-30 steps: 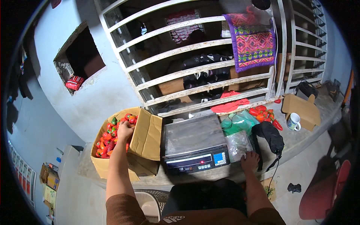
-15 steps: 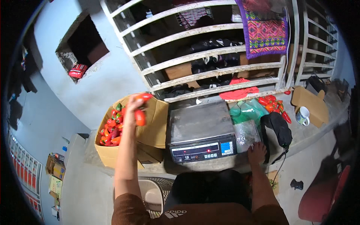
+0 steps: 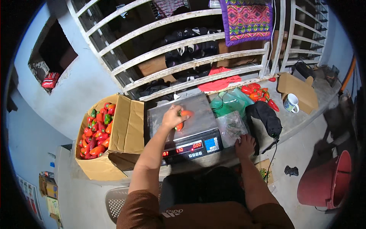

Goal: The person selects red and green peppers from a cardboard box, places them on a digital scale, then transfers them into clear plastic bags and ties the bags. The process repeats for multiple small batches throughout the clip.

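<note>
My left hand (image 3: 173, 117) is closed on two red peppers (image 3: 187, 113) over the metal plate of a digital scale (image 3: 192, 100). One pepper points right from the fingers; the other hangs below them, and I cannot tell whether it touches the plate. The scale's display glows red. My right hand (image 3: 245, 145) lies with fingers stretched out at the near edge of a stack of clear plastic bags (image 3: 231, 126), right of the scale. To the left of the scale stands an open cardboard box (image 3: 127, 124) full of red peppers (image 3: 100, 128), a few of them partly green.
Behind the clear bags are a green plastic bag (image 3: 228, 102) and a pile of red peppers (image 3: 255, 93). Farther right lie a black pouch with a cord (image 3: 267, 120), a mug (image 3: 291, 103) and cardboard (image 3: 299, 91). A red bucket (image 3: 320, 183) stands on the floor; white bars (image 3: 183, 59) rise behind.
My left hand has carried the peppers from above the box rightward to over the scale plate. The scale's display now shows lit digits. My right hand stays by the clear bags. The view has shifted.
</note>
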A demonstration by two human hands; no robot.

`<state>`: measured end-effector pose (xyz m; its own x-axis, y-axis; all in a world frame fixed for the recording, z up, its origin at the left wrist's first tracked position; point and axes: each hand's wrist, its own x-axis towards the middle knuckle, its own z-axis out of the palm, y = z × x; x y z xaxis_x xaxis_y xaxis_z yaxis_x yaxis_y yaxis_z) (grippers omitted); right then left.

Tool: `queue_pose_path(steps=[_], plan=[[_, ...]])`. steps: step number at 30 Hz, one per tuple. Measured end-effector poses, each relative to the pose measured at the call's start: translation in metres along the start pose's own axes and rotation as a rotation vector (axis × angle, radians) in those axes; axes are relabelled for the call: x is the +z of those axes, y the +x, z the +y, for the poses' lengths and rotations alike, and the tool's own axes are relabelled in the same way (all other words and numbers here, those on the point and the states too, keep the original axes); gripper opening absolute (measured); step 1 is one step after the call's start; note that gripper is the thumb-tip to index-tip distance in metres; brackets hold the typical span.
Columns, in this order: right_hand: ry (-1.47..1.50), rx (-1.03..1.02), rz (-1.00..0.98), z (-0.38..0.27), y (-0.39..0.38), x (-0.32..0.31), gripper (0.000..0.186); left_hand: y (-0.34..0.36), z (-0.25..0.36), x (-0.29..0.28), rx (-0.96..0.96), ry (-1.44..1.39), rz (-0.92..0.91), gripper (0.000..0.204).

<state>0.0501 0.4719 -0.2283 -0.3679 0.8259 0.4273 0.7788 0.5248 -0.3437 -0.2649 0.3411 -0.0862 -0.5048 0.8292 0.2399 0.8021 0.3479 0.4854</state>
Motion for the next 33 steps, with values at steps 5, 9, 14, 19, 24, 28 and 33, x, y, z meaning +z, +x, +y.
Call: queue_pose_path(steps=[5,9,14,19,24,28,33], plan=[[-0.02,-0.006,-0.016,-0.004,0.0,-0.006,0.03,-0.016,0.006,-0.029,0.068,0.292,-0.199,0.057],[0.006,-0.008,-0.046,0.0,-0.001,-0.003,0.031,-0.03,0.017,-0.067,0.059,0.391,-0.088,0.064],[0.0,0.004,-0.049,-0.002,0.0,-0.001,0.032,-0.05,0.028,-0.161,0.256,0.314,0.29,0.048],[-0.033,0.038,-0.105,-0.013,0.002,-0.01,0.03,-0.067,-0.031,-0.247,-0.042,0.439,0.408,0.037],[-0.084,-0.076,-0.117,0.005,-0.001,0.007,0.03,-0.137,-0.162,-0.278,-0.581,0.608,0.583,0.035],[-0.059,-0.01,-0.11,-0.003,-0.002,-0.006,0.031,-0.137,-0.177,-0.28,-0.759,0.186,1.009,0.036],[-0.138,-0.038,0.009,-0.001,-0.002,0.005,0.028,-0.135,-0.176,-0.258,-0.558,0.414,0.413,0.035]])
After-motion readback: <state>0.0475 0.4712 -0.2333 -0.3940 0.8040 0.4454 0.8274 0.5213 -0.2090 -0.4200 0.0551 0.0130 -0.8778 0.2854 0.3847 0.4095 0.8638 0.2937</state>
